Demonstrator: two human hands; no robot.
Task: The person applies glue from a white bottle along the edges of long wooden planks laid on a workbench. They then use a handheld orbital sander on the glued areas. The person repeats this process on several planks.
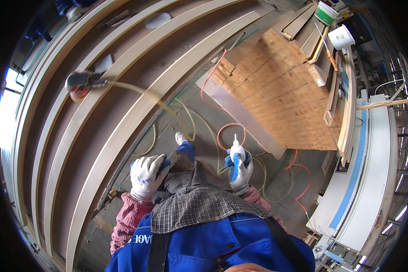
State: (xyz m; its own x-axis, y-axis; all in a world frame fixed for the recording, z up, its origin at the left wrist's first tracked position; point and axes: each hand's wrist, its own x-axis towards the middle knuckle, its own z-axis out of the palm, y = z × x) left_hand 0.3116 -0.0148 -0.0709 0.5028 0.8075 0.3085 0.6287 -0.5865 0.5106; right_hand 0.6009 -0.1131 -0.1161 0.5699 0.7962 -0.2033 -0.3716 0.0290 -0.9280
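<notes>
My right hand (240, 171), in a white knit glove with a blue coated palm, grips a white squeeze bottle (237, 152). The bottle's narrow nozzle points away from me. My left hand (147, 176) wears the same kind of glove. Its fingers are curled beside a grey checked cloth (204, 199) over my lap, and whether they hold anything is hidden. To the left, long pale wooden strips (136, 115) run across a brown-topped workbench (129, 88). An orbital sander (78, 85) rests on two of the strips, with a beige hose (139, 90) trailing from it.
A tall stack of wooden boards (278, 88) stands to the right, carrying a white bucket (341, 36), a green-and-white bucket (325, 13) and an orange-handled tool (332, 61). Red air hose (221, 132) loops over the grey floor (204, 115). Another person's dark clothing (63, 6) shows at top left.
</notes>
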